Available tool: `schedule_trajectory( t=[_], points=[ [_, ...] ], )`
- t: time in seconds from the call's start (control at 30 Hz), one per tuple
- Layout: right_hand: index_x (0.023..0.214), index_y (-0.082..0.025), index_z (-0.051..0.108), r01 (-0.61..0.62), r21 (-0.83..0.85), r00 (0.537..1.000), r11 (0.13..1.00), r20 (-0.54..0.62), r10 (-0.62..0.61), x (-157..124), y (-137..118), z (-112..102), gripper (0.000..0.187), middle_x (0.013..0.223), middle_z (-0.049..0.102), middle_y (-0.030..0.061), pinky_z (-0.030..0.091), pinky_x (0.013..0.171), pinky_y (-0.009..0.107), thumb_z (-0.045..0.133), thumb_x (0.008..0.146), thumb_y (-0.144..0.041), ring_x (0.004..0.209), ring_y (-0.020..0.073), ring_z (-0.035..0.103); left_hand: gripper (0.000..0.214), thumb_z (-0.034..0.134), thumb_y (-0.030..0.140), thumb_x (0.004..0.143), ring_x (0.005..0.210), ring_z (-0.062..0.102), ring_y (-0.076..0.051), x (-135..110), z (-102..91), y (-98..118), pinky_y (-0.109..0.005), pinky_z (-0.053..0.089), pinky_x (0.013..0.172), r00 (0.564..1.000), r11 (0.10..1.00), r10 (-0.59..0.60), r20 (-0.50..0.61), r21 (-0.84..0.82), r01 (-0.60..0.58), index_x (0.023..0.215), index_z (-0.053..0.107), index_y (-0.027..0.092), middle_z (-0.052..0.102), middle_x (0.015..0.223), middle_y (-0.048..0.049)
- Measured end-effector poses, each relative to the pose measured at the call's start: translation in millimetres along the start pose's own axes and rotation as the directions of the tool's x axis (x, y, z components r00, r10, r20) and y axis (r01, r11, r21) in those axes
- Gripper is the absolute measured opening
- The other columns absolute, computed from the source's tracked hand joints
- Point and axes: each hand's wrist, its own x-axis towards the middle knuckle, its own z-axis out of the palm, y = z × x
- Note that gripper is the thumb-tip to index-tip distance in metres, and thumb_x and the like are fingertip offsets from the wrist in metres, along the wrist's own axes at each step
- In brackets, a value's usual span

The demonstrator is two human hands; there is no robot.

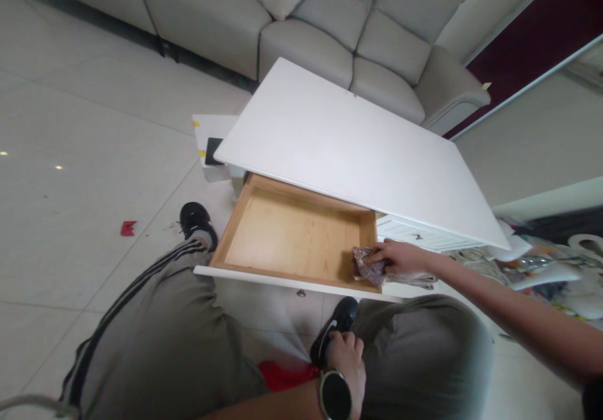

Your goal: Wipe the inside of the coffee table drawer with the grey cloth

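Note:
My right hand (pixel 406 259) grips a crumpled patterned cloth (pixel 369 265), brownish and mottled. It presses the cloth against the right end of a pulled-out wooden drawer (pixel 287 231), near the front corner. The drawer has a white front with a small metal knob (pixel 301 293) and belongs to a white cabinet (pixel 348 137). Low between my legs, my left hand (pixel 347 358) rests beside my right trouser leg, its fingers curled in and a round dark watch (pixel 335 395) on the wrist. No object shows in it.
A grey sofa (pixel 315 37) stands behind the cabinet. A white box (pixel 214 150) with a dark flat item sits at its left. Red scraps (pixel 127 228) lie on the tiled floor, with a red piece (pixel 285 376) below the drawer. Assorted clutter (pixel 541 269) fills the right side.

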Motion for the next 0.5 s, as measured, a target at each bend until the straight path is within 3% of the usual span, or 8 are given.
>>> schedule_trajectory(
  t=[0.1,0.2,0.27,0.37,0.5],
  points=[
    [0.144,-0.027,0.065,0.07,0.229,0.997,0.971,-0.056,-0.059,-18,-9,-7,0.063,0.138,0.065,0.0106,0.045,0.11,0.042,0.062,0.082,-0.017,0.123,0.0287,0.06,0.036,0.056,0.01,0.095,0.106,0.062,-0.028,0,1.6,2,-0.043,0.046,0.086,1.0,1.0,-0.023,-0.017,-0.019,0.022,0.114,0.081,0.028,0.073,0.11,-0.0113],
    [0.157,-0.028,0.048,0.144,0.324,0.982,0.935,-0.166,-0.094,-28,-40,18,0.071,0.151,0.056,0.0123,0.043,0.115,0.046,0.066,0.088,-0.028,0.133,0.0305,0.054,0.036,0.057,0.01,0.094,0.11,0.063,-0.029,1,2.1,0,-0.044,0.047,0.088,0.999,0.997,-0.039,-0.013,-0.066,0.038,0.115,0.081,0.026,0.074,0.114,-0.0119],
    [0.159,-0.03,0.044,0.191,0.282,0.973,0.94,-0.183,-0.143,-27,-64,47,0.076,0.151,0.055,0.0134,0.045,0.113,0.049,0.072,0.088,-0.035,0.133,0.0327,0.052,0.034,0.056,0.013,0.096,0.11,0.064,-0.031,2,1.4,-2,-0.046,0.047,0.087,0.999,0.994,-0.038,0.024,-0.106,0.04,0.118,0.08,0.023,0.075,0.116,-0.0142],
    [0.159,-0.028,0.042,0.128,0.134,0.951,0.983,-0.298,-0.083,-17,-89,85,0.076,0.149,0.053,0.0152,0.048,0.109,0.055,0.069,0.088,-0.03,0.131,0.0352,0.047,0.036,0.054,0.016,0.097,0.108,0.067,-0.032,3,-1.1,-5,-0.046,0.047,0.086,0.996,0.985,-0.048,0.075,-0.159,0.059,0.121,0.079,0.023,0.077,0.114,-0.0155],
    [0.158,-0.023,0.04,0.085,0.02,0.93,0.996,-0.359,-0.072,-5,-92,101,0.078,0.149,0.052,0.0153,0.05,0.106,0.055,0.067,0.085,-0.022,0.128,0.036,0.044,0.041,0.054,0.008,0.091,0.109,0.069,-0.036,-3,-10.8,-6,-0.049,0.049,0.088,0.993,0.994,-0.053,0.104,-0.086,0.062,0.122,0.08,0.018,0.078,0.112,-0.0201]
  ],
)
